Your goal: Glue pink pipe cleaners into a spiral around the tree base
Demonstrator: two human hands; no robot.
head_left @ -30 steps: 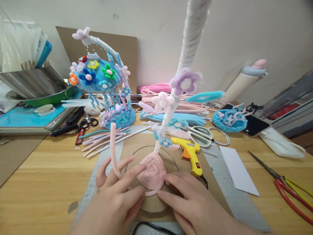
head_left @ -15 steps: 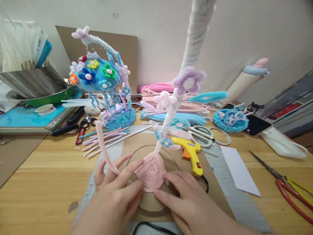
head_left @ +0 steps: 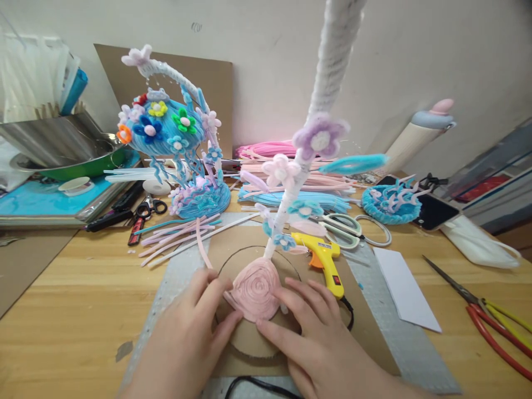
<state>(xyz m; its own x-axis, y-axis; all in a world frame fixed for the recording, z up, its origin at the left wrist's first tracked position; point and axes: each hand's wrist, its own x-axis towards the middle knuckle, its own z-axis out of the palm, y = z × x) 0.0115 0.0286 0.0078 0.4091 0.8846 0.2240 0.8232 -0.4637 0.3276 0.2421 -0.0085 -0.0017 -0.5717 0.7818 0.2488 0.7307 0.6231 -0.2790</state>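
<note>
A flat spiral of fuzzy pink pipe cleaner, the pink coil (head_left: 260, 291), lies on a cardboard disc (head_left: 253, 346) at the foot of a white wrapped stem (head_left: 286, 205) with fuzzy flowers. At the coil's left edge, my left hand (head_left: 187, 324) pinches the pipe cleaner's loose strand (head_left: 202, 244), whose free end sticks up behind the fingers. My right hand (head_left: 318, 327) steadies the coil from the right, thumb at its lower edge and fingertips on its right side. The strand between my left fingers is partly hidden.
A yellow glue gun (head_left: 326, 260) lies right of the stem, near pale-handled scissors (head_left: 344, 227). Red-and-yellow-handled scissors (head_left: 474, 302) and white paper (head_left: 407, 288) are farther right. Behind stand a blue flowered ornament (head_left: 166, 127) and pipe-cleaner bundles (head_left: 295, 197). A black cable (head_left: 260, 382) runs in front.
My left hand has moved in against the coil's left edge, and the loose strand has swung right and lower. My right hand has shifted slightly left, with its fingers more spread.
</note>
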